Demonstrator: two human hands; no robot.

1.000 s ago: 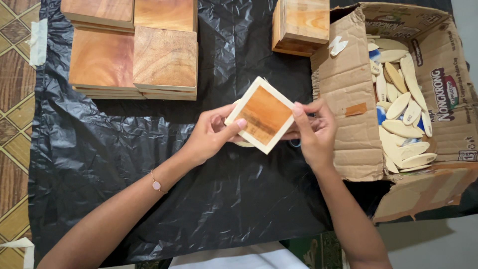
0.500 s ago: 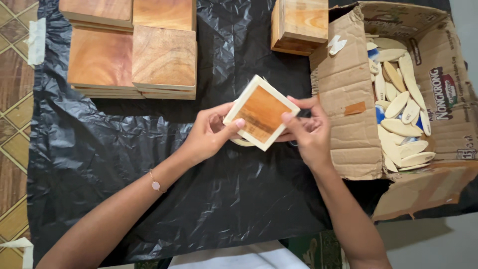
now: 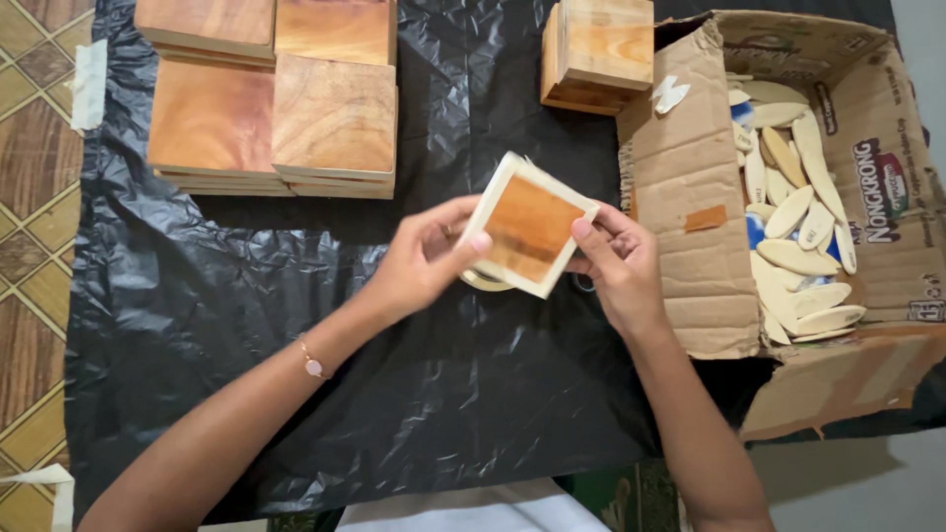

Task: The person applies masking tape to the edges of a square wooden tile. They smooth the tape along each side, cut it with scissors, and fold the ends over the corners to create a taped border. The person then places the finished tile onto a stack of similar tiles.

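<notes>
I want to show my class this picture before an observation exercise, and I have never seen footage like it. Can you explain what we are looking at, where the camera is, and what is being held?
There is no machine here: a person works with two bare hands, and the one camera sits on their head, looking down. The left hand and right hand together hold a small square wooden tile, pale at the edges and orange-brown in the middle, above a crinkled black plastic sheet. At top left lie stacks of square wooden boards; a small wooden block stands further right. At the right, an open cardboard box holds many pale oval wooden pieces. A roll of something shows partly beneath the tile, too hidden to identify.
</notes>
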